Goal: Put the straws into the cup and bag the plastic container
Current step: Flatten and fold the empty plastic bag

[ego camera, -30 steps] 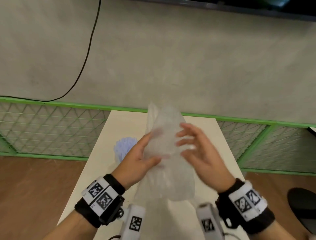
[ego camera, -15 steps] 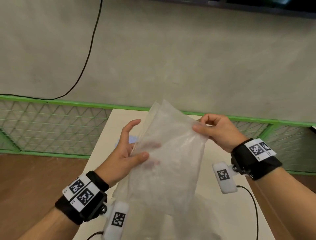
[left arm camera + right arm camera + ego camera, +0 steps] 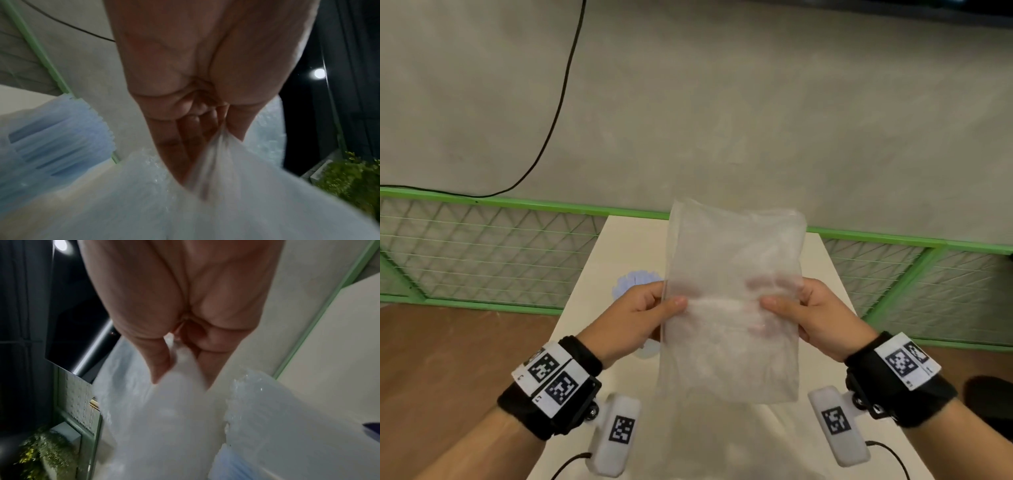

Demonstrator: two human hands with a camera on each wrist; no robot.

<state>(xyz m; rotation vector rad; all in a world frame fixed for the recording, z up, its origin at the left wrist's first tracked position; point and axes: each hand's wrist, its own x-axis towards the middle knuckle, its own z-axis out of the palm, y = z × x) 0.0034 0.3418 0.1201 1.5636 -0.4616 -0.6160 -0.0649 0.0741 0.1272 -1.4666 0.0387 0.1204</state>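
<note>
A clear plastic bag point(image 3: 732, 308) hangs flat and upright above the table point(image 3: 592, 270), held between both hands. My left hand point(image 3: 643, 315) pinches its left edge, thumb in front and fingers behind. On the opposite edge my right hand point(image 3: 811, 315) pinches the same way. Both wrist views show the bag point(image 3: 216, 186) point(image 3: 174, 402) squeezed between thumb and fingers. A bundle of pale blue straws point(image 3: 631, 282) point(image 3: 55, 138) stands on the table behind my left hand. The cup under them is hidden. Clear plastic, perhaps the container point(image 3: 257, 394), lies below the bag.
A green-framed mesh fence point(image 3: 482, 246) runs behind and beside the table, with a plain wall behind it. A black cable point(image 3: 558, 113) hangs down the wall. Wooden floor point(image 3: 448, 359) lies left of the table. A dark object point(image 3: 989, 397) sits at the right edge.
My right hand came down from the bag's top corner to its right edge, and my left hand shifted to the left edge. The bag turned from crumpled and tilted to flat and upright.
</note>
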